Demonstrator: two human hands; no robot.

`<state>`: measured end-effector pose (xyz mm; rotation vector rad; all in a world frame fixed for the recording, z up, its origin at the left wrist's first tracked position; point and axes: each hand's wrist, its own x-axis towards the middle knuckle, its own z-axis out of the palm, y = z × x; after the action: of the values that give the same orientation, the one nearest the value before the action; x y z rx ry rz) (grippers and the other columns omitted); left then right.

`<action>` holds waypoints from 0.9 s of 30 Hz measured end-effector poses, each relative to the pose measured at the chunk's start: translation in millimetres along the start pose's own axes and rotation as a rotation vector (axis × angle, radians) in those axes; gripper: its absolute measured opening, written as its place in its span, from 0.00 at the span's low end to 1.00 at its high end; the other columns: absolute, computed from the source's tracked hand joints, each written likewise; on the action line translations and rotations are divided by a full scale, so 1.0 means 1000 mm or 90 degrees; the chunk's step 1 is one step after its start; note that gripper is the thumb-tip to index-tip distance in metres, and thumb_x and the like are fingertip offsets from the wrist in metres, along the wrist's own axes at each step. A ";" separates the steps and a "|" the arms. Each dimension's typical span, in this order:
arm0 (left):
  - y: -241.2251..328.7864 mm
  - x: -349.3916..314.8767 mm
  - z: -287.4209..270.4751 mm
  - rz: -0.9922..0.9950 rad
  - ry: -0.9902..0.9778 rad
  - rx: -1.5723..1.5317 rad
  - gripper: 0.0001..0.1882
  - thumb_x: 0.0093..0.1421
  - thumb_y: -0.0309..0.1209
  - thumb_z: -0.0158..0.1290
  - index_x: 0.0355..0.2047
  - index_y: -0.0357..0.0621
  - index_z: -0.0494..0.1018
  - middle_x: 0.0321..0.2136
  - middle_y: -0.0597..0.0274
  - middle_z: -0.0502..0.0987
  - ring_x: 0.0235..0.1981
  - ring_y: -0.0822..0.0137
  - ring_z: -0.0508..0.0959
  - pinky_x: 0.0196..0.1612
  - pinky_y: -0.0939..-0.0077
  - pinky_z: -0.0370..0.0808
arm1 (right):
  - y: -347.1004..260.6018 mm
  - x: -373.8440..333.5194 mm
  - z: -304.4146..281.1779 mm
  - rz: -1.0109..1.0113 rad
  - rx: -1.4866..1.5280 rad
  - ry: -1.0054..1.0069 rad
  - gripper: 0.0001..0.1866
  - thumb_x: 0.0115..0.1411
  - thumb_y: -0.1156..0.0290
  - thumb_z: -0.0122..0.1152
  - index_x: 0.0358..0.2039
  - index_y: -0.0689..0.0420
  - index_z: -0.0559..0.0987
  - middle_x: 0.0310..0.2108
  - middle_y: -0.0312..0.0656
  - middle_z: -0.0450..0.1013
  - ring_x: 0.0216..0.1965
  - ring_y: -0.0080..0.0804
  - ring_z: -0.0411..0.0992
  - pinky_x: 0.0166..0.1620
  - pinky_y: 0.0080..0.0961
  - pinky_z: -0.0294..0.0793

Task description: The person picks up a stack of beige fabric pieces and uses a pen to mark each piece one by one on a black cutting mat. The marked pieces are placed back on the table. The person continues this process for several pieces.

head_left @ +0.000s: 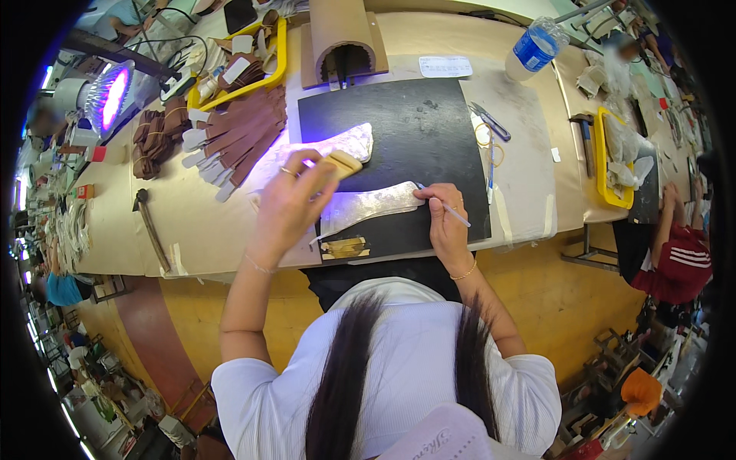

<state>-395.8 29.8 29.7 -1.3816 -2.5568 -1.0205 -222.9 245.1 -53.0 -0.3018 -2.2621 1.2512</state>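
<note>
My left hand pinches a small tan block between thumb and fingers, above the black mat. Under and beyond it lies a shiny silver piece of material, its left part washed out by purple light. A second silver piece, long and curved with a narrow tail, lies nearer to me on the same mat. My right hand is closed around a thin pale pen-like tool. Its fingertips meet the right end of that nearer piece.
Fanned brown strips lie left of the mat, beside a lit lamp. Hammers rest on the table. A yellow tray, a brown arched stand, a bottle and a cutter stand or lie around.
</note>
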 end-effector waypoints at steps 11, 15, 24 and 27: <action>-0.030 0.011 0.026 0.141 0.056 0.135 0.10 0.53 0.32 0.68 0.36 0.45 0.83 0.40 0.59 0.82 0.39 0.56 0.81 0.43 0.62 0.78 | 0.003 -0.004 0.000 -0.015 -0.056 0.050 0.13 0.75 0.66 0.47 0.45 0.60 0.78 0.43 0.46 0.74 0.47 0.40 0.71 0.53 0.33 0.70; 0.010 -0.006 0.063 0.191 -0.069 0.017 0.11 0.52 0.32 0.68 0.36 0.46 0.84 0.44 0.58 0.82 0.42 0.58 0.80 0.45 0.63 0.78 | 0.009 -0.005 0.001 -0.017 -0.041 0.037 0.13 0.76 0.65 0.46 0.47 0.61 0.75 0.45 0.47 0.71 0.46 0.38 0.73 0.53 0.32 0.72; 0.015 -0.010 0.093 0.197 -0.087 0.018 0.10 0.53 0.32 0.66 0.37 0.46 0.84 0.45 0.59 0.82 0.41 0.59 0.79 0.44 0.65 0.76 | 0.011 -0.008 0.001 -0.007 -0.036 0.041 0.14 0.76 0.65 0.44 0.48 0.61 0.75 0.46 0.47 0.69 0.44 0.35 0.78 0.51 0.30 0.75; 0.017 -0.011 0.094 0.181 -0.084 0.022 0.10 0.53 0.32 0.66 0.37 0.46 0.84 0.46 0.59 0.82 0.41 0.59 0.78 0.44 0.65 0.76 | 0.013 -0.009 0.002 -0.004 -0.025 0.045 0.14 0.76 0.65 0.44 0.48 0.61 0.75 0.46 0.47 0.69 0.43 0.35 0.78 0.50 0.30 0.76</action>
<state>-353.0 83.0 -38.7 -1.7928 -2.3537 -0.8594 -217.5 246.8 -67.4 -0.3480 -2.2275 1.1762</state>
